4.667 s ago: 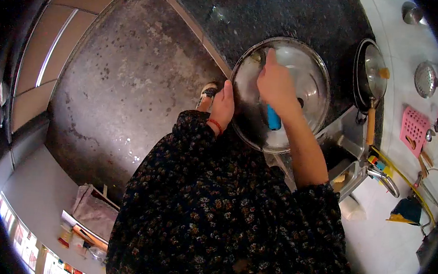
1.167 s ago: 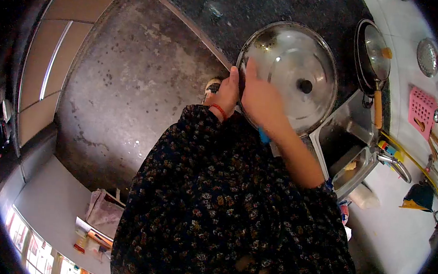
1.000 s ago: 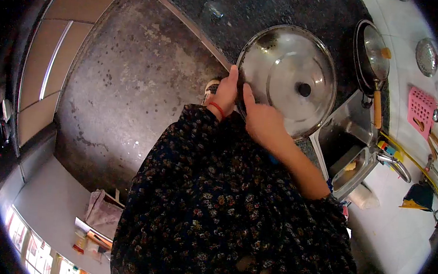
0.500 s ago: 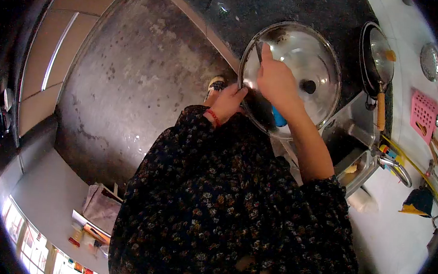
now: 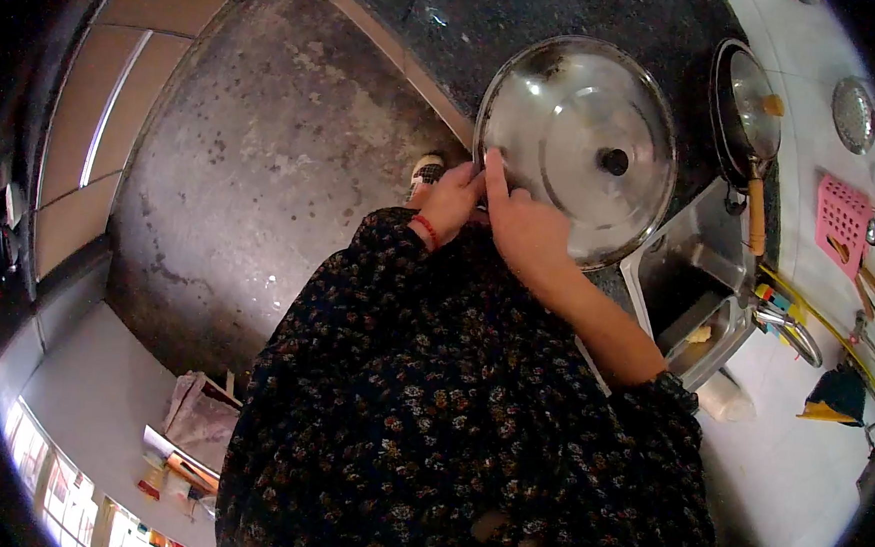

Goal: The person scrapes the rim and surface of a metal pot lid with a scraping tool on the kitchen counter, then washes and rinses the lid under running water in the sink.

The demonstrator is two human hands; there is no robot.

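Observation:
A large round metal lid point(image 5: 588, 112) with a black knob point(image 5: 614, 162) lies on the dark counter. My left hand point(image 5: 450, 206) is closed at its lower left rim, with a red bracelet at the wrist. Beside it, my right hand point(image 5: 529, 224) is closed with the index finger stretched along the lid's edge. Its blue-handled tool, seen in the earlier frames, is hidden now under the hand and sleeve.
Right of the lid stand a metal sink point(image 5: 704, 255) and a pan point(image 5: 729, 121) with a glass lid and wooden handle. A faucet point(image 5: 785, 320), a pink rack point(image 5: 843, 223) and a strainer point(image 5: 854, 115) are along the white wall. A shoe point(image 5: 426, 171) shows on the floor.
My right hand has come down from the lid's upper left part to the rim beside my left hand. The blue handle and blade have gone out of sight. My left hand stays at the rim.

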